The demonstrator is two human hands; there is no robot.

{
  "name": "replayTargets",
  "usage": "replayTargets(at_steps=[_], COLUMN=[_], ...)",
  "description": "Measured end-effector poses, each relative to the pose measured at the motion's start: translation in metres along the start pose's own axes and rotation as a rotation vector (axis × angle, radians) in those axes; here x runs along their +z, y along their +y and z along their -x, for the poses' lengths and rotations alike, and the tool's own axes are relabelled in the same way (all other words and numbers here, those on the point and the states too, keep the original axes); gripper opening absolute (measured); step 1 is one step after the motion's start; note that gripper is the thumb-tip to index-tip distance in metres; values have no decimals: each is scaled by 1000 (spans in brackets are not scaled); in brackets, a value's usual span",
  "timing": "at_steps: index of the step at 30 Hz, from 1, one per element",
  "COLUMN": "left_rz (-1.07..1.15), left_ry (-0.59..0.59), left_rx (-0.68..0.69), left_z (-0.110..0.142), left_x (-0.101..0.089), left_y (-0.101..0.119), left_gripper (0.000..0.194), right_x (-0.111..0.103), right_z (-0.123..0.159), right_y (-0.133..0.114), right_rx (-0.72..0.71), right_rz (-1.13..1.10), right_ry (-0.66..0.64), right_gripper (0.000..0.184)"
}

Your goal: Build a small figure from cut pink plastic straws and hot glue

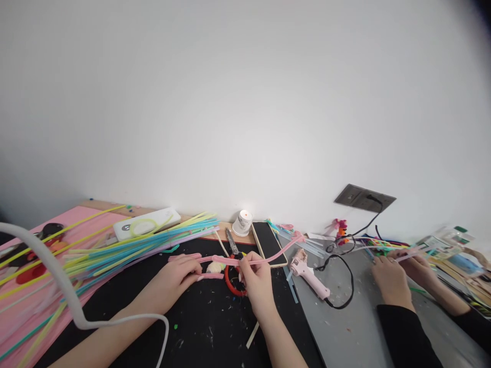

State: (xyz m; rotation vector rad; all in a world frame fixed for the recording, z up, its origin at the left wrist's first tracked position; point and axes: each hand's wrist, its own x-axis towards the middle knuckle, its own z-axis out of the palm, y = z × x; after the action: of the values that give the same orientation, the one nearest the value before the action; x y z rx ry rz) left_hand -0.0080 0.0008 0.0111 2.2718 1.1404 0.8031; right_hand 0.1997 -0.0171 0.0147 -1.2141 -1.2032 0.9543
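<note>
My left hand (180, 275) rests on the black mat (199, 327) with its fingers closed round the bent end of a long pink straw (268, 257). My right hand (256, 276) pinches the same pink straw further along; the straw runs on to the right, over a phone (267, 241). Between my hands lie a small cream piece (215, 267) and red-handled scissors (232, 280), partly hidden by my right hand.
A big bundle of coloured straws (126, 249) lies at left over a pink sheet, near a white power bank (148, 223). A lit candle (243, 223) stands by the wall. A pink glue gun (307, 273) lies at right. Another person's hands (391, 278) hold straws at far right.
</note>
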Motion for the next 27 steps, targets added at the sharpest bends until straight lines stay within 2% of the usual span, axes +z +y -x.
replayTargets(at_steps=[5, 9, 12, 18, 27], left_rz=[222, 537, 661, 607, 547], left_ry=[68, 13, -16, 31, 3], left_rx=[-137, -209, -271, -261, -191], left_z=[1, 1, 1, 2, 2], left_x=[2, 7, 9, 6, 5], left_y=[0, 3, 6, 6, 7], left_gripper=[15, 10, 10, 11, 13], right_x=[3, 5, 5, 3, 7], right_z=[2, 2, 1, 0, -1], right_y=[0, 1, 1, 1, 1], right_rx=[68, 73, 67, 87, 119], right_rz=[-55, -53, -37, -52, -200], right_ry=[-128, -140, -123, -131, -137], right_gripper=[30, 27, 24, 22, 22])
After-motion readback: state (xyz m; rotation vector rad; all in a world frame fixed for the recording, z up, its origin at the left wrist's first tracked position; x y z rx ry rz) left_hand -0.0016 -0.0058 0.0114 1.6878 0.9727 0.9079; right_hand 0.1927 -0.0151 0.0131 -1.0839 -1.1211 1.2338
